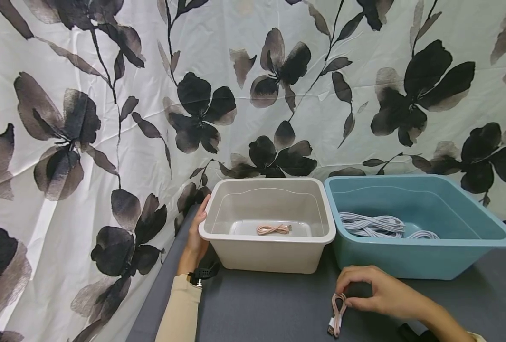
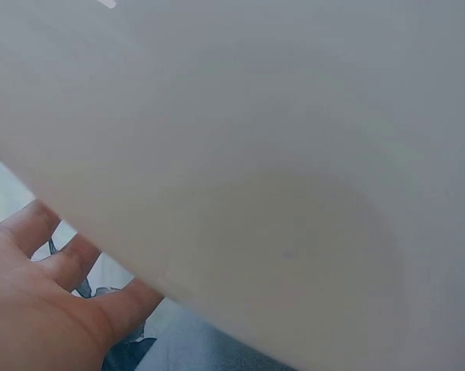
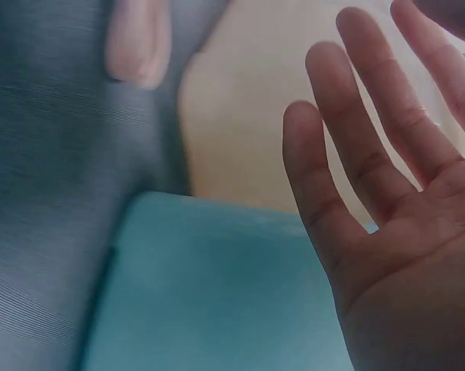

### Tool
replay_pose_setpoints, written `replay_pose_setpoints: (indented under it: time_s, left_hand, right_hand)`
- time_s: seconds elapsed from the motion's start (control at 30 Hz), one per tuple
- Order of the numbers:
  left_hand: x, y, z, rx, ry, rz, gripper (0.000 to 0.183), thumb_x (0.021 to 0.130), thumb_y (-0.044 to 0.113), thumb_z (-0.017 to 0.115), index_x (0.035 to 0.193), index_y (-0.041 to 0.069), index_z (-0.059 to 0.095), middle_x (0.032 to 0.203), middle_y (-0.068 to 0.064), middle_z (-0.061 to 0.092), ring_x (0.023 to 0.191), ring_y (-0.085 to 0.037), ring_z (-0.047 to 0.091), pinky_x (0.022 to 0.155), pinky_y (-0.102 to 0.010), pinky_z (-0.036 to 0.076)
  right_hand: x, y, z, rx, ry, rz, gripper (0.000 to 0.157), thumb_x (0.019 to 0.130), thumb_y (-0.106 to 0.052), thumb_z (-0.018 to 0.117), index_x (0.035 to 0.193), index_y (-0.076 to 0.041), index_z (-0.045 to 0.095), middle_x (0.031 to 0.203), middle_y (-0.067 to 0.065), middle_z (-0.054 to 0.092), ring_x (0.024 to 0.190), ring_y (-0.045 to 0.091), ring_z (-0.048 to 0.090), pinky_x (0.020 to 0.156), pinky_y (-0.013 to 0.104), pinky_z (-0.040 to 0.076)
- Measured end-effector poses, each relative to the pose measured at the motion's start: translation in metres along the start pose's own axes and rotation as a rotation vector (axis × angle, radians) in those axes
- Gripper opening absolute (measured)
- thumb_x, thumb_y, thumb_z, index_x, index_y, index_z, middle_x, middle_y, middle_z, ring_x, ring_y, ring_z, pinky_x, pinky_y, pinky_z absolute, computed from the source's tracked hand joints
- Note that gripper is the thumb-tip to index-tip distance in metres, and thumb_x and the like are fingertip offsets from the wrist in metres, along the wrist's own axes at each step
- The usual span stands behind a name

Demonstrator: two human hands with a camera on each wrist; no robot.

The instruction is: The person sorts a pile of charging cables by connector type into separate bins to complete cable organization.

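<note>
In the head view my left hand (image 1: 196, 240) rests against the left side of a beige plastic bin (image 1: 265, 256), its fingers near the rim. The left wrist view shows these fingers partly behind the bin wall (image 2: 278, 170). Inside the bin lies a coiled pink cable (image 1: 273, 230). My right hand (image 1: 381, 292) is low over the table in front of the bins, thumb and forefinger pinching the loop of a folded pink USB cable (image 1: 336, 316). Its plug end points toward me. In the right wrist view the other fingers (image 3: 348, 124) are extended.
A blue-teal bin (image 1: 419, 259) stands directly right of the beige one and holds several bundled white cables (image 1: 372, 225). Both bins sit on a dark grey table cover (image 1: 253, 304). A white curtain with dark flowers (image 1: 278, 114) hangs close behind them.
</note>
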State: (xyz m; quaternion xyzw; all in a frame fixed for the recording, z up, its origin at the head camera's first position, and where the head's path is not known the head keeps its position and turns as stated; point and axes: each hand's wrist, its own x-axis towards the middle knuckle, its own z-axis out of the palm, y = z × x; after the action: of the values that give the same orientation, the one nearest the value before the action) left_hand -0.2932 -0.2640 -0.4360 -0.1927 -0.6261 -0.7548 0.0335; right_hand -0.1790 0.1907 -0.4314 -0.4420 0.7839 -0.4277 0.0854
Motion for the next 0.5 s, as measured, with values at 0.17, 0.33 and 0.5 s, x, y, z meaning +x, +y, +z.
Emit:
replay_pose_setpoints:
  time_s: [0.17,0.33,0.5]
  left_hand:
    - [-0.002,0.001,0.001,0.005,-0.006,0.0,0.054,0.099,0.03,0.025,0.153,0.033,0.019,0.162,0.01,0.015,0.149,-0.016,0.013,0.116,-0.043,0.012]
    - [-0.002,0.002,0.002,-0.013,0.005,0.009,0.055,0.099,0.029,0.026,0.153,0.031,0.022,0.161,0.009,0.018,0.149,-0.017,0.015,0.116,-0.047,0.011]
    - [-0.001,0.0,0.001,-0.031,0.006,0.015,0.055,0.098,0.029,0.027,0.153,0.029,0.022,0.161,0.007,0.018,0.149,-0.019,0.015,0.117,-0.051,0.008]
  right_hand:
    - [-0.003,0.016,0.015,0.0,0.002,-0.035,0.024,0.086,-0.014,0.071,0.109,-0.022,0.066,0.107,0.001,0.067,0.098,0.011,0.06,0.083,0.029,0.049]
    - [-0.005,0.026,0.024,-0.048,0.006,-0.072,0.025,0.085,-0.015,0.072,0.109,-0.021,0.066,0.113,0.001,0.065,0.105,0.009,0.058,0.086,0.028,0.047]
    - [-0.007,0.031,0.027,-0.067,-0.008,-0.051,0.026,0.086,-0.019,0.072,0.111,-0.023,0.066,0.12,0.002,0.063,0.109,0.011,0.056,0.088,0.024,0.045]
